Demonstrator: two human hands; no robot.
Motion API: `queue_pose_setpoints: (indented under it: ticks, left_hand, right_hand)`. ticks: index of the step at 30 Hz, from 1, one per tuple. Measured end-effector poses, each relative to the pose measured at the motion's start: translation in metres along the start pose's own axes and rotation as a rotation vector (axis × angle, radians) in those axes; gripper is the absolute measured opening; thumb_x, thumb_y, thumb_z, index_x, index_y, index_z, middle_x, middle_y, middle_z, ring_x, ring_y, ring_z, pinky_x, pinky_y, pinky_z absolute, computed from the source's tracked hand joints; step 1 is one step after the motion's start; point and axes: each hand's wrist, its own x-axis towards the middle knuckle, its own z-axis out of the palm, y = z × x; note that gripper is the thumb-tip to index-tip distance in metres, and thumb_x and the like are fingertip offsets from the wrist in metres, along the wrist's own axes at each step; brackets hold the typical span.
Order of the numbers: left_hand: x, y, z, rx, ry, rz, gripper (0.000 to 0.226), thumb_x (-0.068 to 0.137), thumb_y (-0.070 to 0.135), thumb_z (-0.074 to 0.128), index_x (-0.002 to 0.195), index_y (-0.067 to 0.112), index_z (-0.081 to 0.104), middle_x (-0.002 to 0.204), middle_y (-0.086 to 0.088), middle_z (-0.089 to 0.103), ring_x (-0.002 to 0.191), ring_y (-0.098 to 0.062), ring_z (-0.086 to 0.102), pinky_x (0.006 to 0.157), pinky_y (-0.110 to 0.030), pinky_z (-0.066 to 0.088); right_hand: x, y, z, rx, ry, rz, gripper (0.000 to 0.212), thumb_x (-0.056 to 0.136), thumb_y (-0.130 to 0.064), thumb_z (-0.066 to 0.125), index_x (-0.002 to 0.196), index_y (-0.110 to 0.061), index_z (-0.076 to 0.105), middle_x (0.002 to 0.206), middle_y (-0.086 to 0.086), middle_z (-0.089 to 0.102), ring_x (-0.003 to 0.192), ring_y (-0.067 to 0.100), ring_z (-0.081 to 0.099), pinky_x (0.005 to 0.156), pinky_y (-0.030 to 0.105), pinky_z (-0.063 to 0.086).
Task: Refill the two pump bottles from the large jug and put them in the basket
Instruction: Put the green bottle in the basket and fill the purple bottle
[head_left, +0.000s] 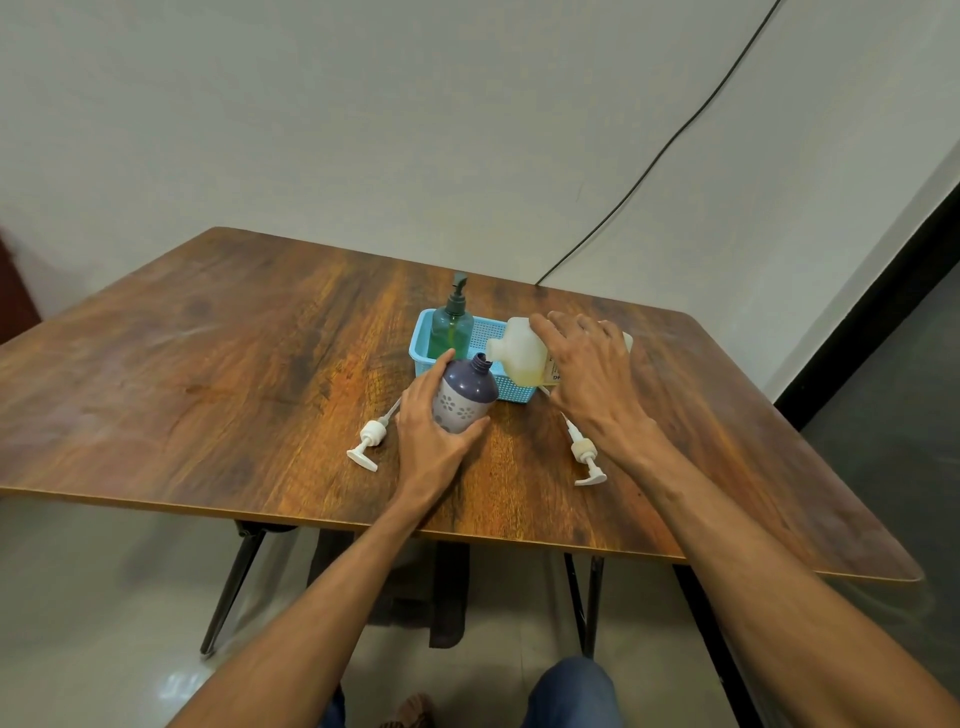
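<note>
A wooden table (208, 364) with a dark, streaked brown grain fills the middle of the scene, seen from above at an angle. Black metal legs (231, 592) slant down beneath its near edge. Behind it rises a plain pale wall (363, 114). A thin black cable (675, 135) runs diagonally down the wall from the upper right to the table's far edge. On the right, a black skirting strip (872, 306) borders a darker panel. The floor (104, 597) is pale, glossy tile with soft light reflections. A reddish-brown edge (13, 291) shows at far left.
</note>
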Motion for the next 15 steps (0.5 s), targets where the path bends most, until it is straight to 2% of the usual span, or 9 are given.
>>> queue_pose_setpoints:
  ticks: [15]
  left_hand:
    - [-0.0003, 0.0005, -0.0007, -0.002, 0.004, -0.001, 0.091, 0.072, 0.022, 0.091, 0.150, 0.017, 0.044, 0.139, -0.004, 0.057, 0.125, -0.015, 0.052, 0.104, -0.047, 0.049]
  right_hand:
    - [0.0009, -0.0003, -0.0017, -0.034, 0.010, -0.008, 0.082, 0.072, -0.026, 0.088, 0.141, -0.022, 0.045, 0.142, 0.009, 0.056, 0.127, 0.035, 0.053, 0.107, 0.053, 0.038]
